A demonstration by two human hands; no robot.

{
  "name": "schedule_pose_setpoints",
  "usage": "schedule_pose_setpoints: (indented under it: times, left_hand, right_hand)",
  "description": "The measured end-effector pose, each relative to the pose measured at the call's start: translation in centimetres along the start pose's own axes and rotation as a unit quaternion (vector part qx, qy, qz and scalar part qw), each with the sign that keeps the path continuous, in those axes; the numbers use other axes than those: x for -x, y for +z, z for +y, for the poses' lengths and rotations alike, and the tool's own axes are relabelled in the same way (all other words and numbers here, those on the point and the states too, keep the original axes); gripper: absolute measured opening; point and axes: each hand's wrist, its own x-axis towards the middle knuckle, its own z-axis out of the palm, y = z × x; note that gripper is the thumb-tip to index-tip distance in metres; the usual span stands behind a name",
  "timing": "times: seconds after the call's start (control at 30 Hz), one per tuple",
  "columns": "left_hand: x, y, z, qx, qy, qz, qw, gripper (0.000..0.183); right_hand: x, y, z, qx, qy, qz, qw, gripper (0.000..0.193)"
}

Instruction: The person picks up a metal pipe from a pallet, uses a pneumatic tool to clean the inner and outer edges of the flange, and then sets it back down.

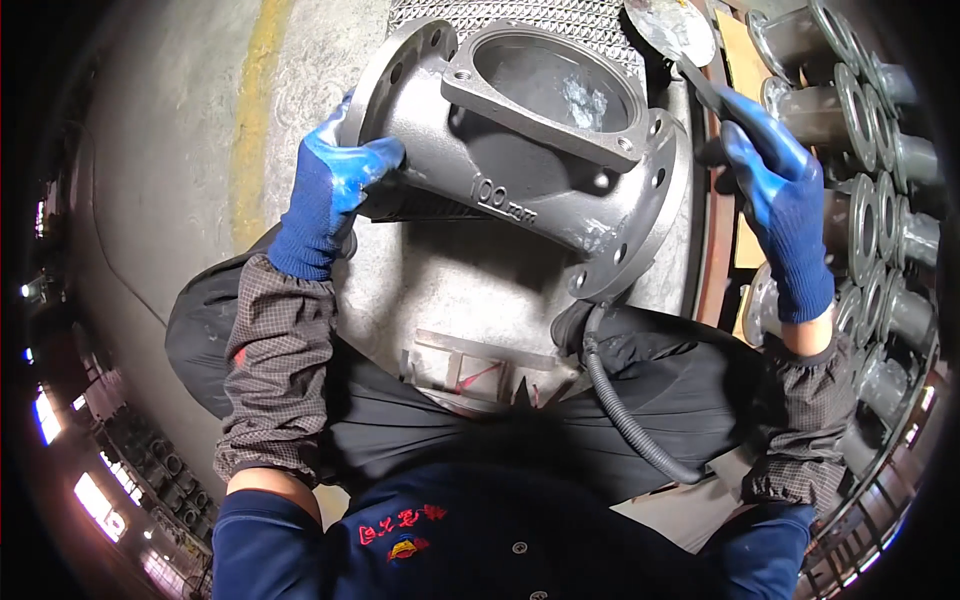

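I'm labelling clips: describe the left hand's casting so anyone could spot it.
Beyond the dark trousers, the left hand grips a large grey flanged pipe casting. Unlike the flanged pipes stacked at right, it has a squarish flange around its top opening.

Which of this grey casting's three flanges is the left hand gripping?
The left-end round flange of the casting; the left hand holds its edge. The right-end round flange and squarish top flange have no hand on them.

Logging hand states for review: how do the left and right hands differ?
The left hand holds the grey casting at its left flange; the right hand grips a dark tool. The left hand's sleeve cover meets its glove; the right hand's leaves bare wrist showing. Both wear blue gloves.
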Motion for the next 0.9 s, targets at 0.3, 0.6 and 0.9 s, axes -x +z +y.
schedule_pose_setpoints:
  times: [0.3,0.6,0.9]
  left_hand:
    - [0.0,0.8,3.3,0.316,-0.263,0.063,0.909,0.054]
    - [0.6,0.8,2.6,0.247,-0.242,0.047,0.937,0.035]
    - [0.5,1.0,2.5,0.252,-0.214,0.061,0.942,0.061]
  right_hand:
    - [-10.0,2.8,-0.4,0.307,-0.481,-0.184,0.801,0.028]
    - [-10.2,5.8,-0.8,0.429,-0.439,-0.184,0.768,0.027]
    - [-10.0,6.6,0.2,0.489,-0.391,-0.172,0.761,0.029]
